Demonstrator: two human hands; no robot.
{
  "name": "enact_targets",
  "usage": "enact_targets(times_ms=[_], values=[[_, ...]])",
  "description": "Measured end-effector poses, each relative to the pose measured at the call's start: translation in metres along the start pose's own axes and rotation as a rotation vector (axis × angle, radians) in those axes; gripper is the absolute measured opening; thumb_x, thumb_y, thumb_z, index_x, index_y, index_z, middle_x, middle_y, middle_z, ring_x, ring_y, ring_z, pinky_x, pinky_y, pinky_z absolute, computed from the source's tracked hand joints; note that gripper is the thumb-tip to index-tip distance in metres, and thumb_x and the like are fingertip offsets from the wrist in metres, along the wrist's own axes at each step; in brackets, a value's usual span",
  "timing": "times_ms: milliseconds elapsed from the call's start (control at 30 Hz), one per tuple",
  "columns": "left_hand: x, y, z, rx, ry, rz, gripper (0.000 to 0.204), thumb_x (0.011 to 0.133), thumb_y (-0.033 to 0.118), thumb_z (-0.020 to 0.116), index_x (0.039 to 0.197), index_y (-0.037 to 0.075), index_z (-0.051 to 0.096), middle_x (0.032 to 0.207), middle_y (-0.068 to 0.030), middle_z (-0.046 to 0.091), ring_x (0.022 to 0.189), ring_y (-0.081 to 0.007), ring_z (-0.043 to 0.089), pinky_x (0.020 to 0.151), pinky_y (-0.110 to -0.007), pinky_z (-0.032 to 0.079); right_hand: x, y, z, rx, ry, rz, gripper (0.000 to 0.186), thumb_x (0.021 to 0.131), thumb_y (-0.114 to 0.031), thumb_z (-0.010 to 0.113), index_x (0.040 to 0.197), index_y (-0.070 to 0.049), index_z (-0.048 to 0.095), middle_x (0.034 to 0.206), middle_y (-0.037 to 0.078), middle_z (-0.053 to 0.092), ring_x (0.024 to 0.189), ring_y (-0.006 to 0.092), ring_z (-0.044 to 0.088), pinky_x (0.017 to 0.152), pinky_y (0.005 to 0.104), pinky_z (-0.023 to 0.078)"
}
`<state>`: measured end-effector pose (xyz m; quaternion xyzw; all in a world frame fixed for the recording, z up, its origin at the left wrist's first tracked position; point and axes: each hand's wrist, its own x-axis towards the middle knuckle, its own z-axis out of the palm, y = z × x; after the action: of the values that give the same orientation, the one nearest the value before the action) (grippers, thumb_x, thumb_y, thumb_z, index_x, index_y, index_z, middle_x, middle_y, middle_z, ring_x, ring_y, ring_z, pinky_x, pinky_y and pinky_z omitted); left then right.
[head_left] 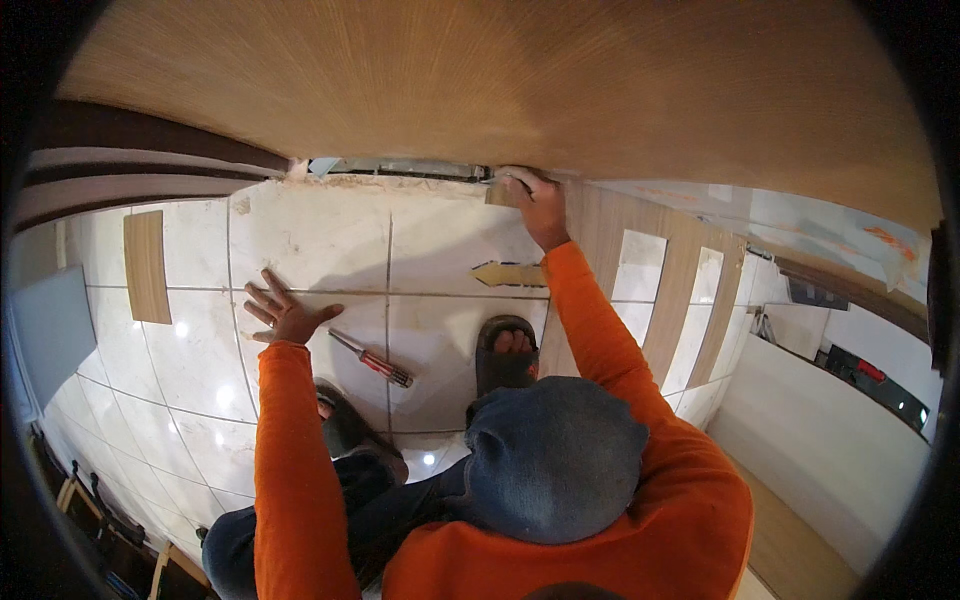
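Note:
My left hand (283,310) rests on the white tiled floor (300,240), its fingers spread and nothing in it. A screwdriver (375,362) with a red and dark handle lies just to its right. Out in front, my right hand (538,205) reaches to the bottom edge of a big wood-grain panel (500,90). Its fingers are curled there, and what they hold, if anything, is hidden. Beneath the fingertips shows a short wood-tone piece (499,196). Left of it, a narrow gap with a greyish strip (410,171) runs along the rough tile edge.
A yellowish arrow-shaped piece (507,273) lies on the tiles near my right forearm. Wood-tone planks (596,225) stretch along the right, and one short plank (147,266) lies at the left. Dark curved boards (150,160) stand far left. My sandalled foot (507,350) is close by.

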<state>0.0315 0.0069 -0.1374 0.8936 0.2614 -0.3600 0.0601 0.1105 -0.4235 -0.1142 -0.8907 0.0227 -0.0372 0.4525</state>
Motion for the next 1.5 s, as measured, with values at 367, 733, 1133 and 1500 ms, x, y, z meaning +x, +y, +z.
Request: enact_targets(times_ms=[367,733,1133,1500], values=[[-0.003,0.000,-0.006,-0.001,-0.045,-0.010,0.166,0.045,0.077,0.086,0.156,0.024,-0.026,0.163,-0.0201,-0.027,0.150,-0.0450,-0.022,0.107,-0.081,0.005,-0.004,0.007,0.016,-0.103,-0.116,0.046,0.024,0.096,-0.019,0.062,0.113,-0.006,0.073,0.101,0.015,0.075,0.089,0.0279,0.072,0.082,0.0346,0.054],[0.012,-0.006,0.016,-0.047,0.047,0.028,0.169,0.041,0.077,0.088,0.157,0.026,-0.023,0.162,-0.0229,-0.028,0.147,-0.0525,-0.019,0.103,-0.084,0.004,0.025,-0.028,0.055,-0.786,-0.256,-0.322,0.024,0.092,-0.015,0.061,0.113,-0.009,0.072,0.100,0.016,0.072,0.082,0.0340,0.071,0.074,0.0429,0.056],[0.014,-0.009,0.015,-0.043,0.082,0.049,0.168,0.039,0.081,0.085,0.157,0.027,-0.023,0.163,-0.0229,-0.025,0.149,-0.0516,-0.017,0.105,-0.083,0.007,-0.015,0.009,0.002,-0.069,-0.032,-0.007,0.023,0.097,-0.021,0.063,0.113,-0.009,0.073,0.099,0.020,0.072,0.085,0.0356,0.071,0.077,0.0390,0.055],[0.015,-0.010,0.018,0.027,0.077,-0.007,0.165,0.044,0.077,0.086,0.157,0.029,-0.023,0.164,-0.0206,-0.024,0.151,-0.0460,-0.016,0.108,-0.079,0.004,-0.001,0.023,0.010,-0.098,-0.050,-0.132,0.024,0.097,-0.021,0.065,0.111,-0.004,0.073,0.099,0.013,0.075,0.083,0.0257,0.070,0.079,0.0328,0.054]])
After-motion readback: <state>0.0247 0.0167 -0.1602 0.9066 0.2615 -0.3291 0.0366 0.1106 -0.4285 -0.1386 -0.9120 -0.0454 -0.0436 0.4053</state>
